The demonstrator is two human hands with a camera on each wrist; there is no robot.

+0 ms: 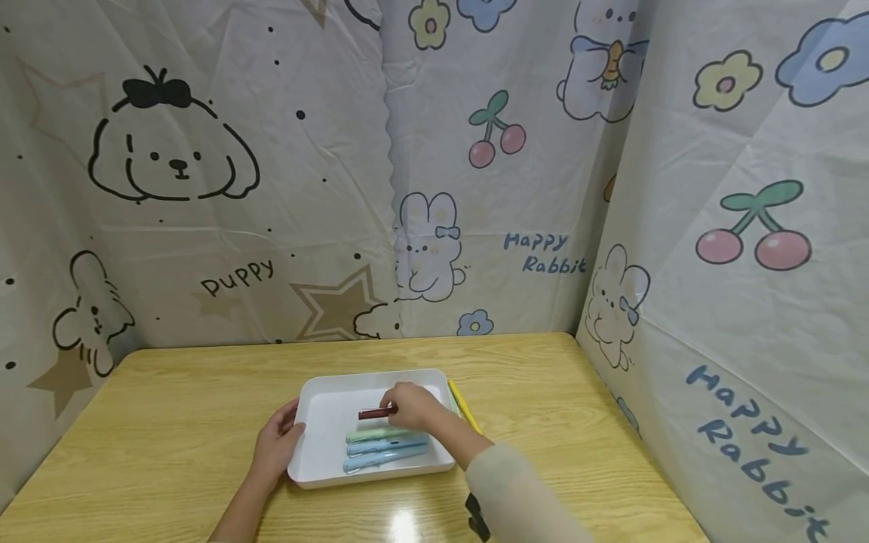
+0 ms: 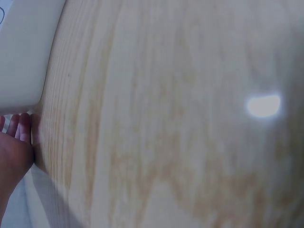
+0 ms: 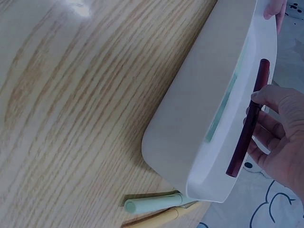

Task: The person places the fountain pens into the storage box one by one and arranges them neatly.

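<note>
My right hand (image 1: 412,408) pinches a dark red pen (image 1: 376,413) between thumb and fingers, over the white tray (image 1: 326,392). In the right wrist view the dark red pen (image 3: 248,123) slants across the fingers, its two ends free. My left hand (image 1: 274,441) holds the tray's left side, thumb at the rim and fingers along the outer wall. Within the tray, below the right hand, a light green pen (image 1: 370,435) and two light blue pens (image 1: 387,458) lie side by side. The left wrist view catches only part of the left hand (image 2: 16,142) beside the tray.
Just right of the tray, a yellow pen (image 1: 465,406) and another light green pen (image 3: 154,203) lie on the wooden table (image 1: 543,452). Printed cloth (image 1: 326,226) hangs behind the table and along its sides.
</note>
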